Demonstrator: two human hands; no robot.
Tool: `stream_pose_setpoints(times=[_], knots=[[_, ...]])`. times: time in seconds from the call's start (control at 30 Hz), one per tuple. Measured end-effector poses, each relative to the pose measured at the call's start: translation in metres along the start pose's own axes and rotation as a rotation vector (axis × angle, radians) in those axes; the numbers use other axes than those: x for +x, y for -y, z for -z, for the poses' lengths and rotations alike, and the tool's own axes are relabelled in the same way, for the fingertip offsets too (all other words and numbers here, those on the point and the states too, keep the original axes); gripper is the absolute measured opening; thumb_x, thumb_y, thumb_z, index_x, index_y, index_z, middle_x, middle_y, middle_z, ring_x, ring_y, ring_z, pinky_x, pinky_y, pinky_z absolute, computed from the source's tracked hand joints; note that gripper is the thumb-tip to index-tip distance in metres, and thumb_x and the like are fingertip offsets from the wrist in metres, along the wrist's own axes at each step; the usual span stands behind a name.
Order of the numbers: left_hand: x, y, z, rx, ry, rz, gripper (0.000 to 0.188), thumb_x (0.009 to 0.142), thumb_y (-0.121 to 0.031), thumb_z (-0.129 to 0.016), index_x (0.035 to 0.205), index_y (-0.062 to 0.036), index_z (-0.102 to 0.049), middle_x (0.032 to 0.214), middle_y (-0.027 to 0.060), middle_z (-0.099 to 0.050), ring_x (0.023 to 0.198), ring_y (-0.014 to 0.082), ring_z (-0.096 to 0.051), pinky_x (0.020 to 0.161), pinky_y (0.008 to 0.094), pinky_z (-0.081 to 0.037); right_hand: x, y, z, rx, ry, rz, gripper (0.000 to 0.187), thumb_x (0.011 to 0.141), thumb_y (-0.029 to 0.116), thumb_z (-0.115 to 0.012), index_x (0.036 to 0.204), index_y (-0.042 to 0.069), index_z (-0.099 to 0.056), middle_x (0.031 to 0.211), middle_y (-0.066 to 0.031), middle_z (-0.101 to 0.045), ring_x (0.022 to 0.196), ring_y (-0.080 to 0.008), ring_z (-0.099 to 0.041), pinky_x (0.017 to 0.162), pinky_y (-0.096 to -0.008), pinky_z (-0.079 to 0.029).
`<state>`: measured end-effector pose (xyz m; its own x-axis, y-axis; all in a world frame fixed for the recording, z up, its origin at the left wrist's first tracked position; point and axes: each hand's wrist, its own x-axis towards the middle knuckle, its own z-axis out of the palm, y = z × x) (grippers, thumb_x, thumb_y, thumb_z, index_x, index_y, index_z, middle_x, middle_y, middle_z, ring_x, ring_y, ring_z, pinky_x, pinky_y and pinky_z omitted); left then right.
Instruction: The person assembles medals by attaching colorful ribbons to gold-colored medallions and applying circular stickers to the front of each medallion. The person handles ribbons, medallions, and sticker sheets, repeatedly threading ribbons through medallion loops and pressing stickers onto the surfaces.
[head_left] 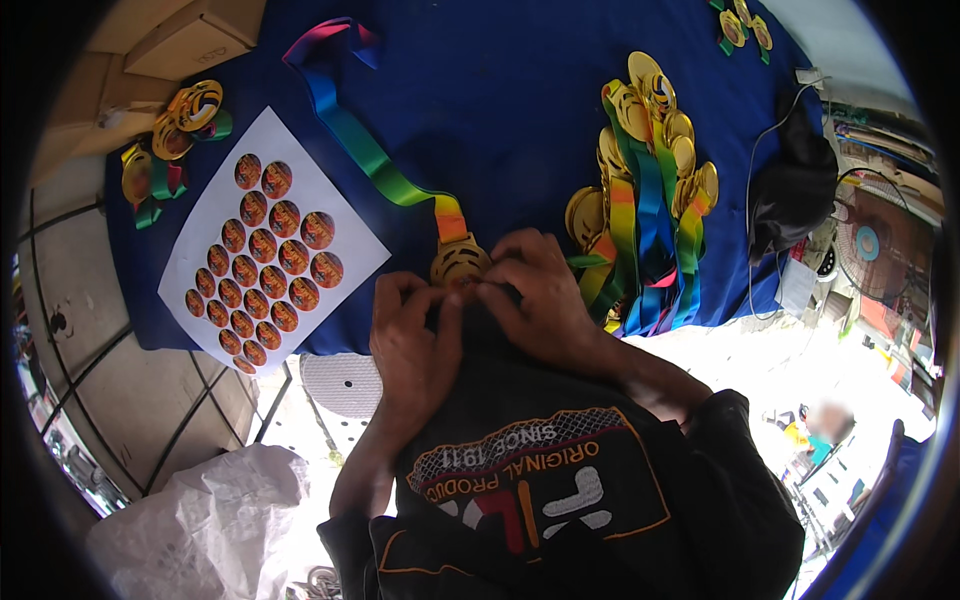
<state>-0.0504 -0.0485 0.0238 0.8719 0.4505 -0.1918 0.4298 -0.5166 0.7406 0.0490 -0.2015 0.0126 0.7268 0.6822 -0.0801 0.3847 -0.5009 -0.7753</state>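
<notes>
A gold medal (459,259) lies on the blue cloth close to my body, its rainbow ribbon (372,163) stretching away to the far left. My left hand (415,325) grips the medal's near left edge, fingers bent and thumb at the rim. From the right, my right hand (543,300) closes on the same medal, its thumb and fingertips meeting the left thumb over the near part. A small reddish patch shows between the fingertips; whether it is a sticker I cannot make out. Left of my hands lies a white sheet (213,257) bearing several round red-orange stickers (262,245).
Several gold medals (645,85) with rainbow ribbons (655,235) are heaped on the right. Smaller medal groups lie at the far left (172,140) and far right. A cardboard box (195,40), a black bag (795,170) and a fan (868,245) stand around the table's edges.
</notes>
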Motion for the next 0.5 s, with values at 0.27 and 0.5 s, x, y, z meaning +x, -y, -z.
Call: stream_pose_setpoints(times=[0.27,0.5], knots=[[0.0054,-0.0008,-0.0029,0.091,0.017,0.0,0.015,0.088,-0.011,-0.074,0.083,0.003,-0.069,0.097,0.0152,-0.058,0.084,0.0319,-0.064,0.072,0.0426,-0.049,0.0037,0.0042,-0.001,-0.091,0.031,-0.054,0.015,0.089,0.015,-0.071,0.085,0.0,-0.069,0.108,-0.0115,-0.056,0.101,-0.0328,-0.056,0.081,-0.0446,-0.052],[0.008,0.0009,-0.0034,0.096,0.026,0.004,0.018,0.087,-0.014,-0.075,0.081,0.0018,-0.069,0.094,0.0136,-0.059,0.082,0.0307,-0.063,0.07,0.0429,-0.048,0.007,0.0062,-0.0032,-0.163,0.03,-0.063,0.018,0.088,0.017,-0.071,0.084,0.0,-0.069,0.104,-0.0108,-0.054,0.098,-0.0312,-0.056,0.076,-0.0445,-0.054]])
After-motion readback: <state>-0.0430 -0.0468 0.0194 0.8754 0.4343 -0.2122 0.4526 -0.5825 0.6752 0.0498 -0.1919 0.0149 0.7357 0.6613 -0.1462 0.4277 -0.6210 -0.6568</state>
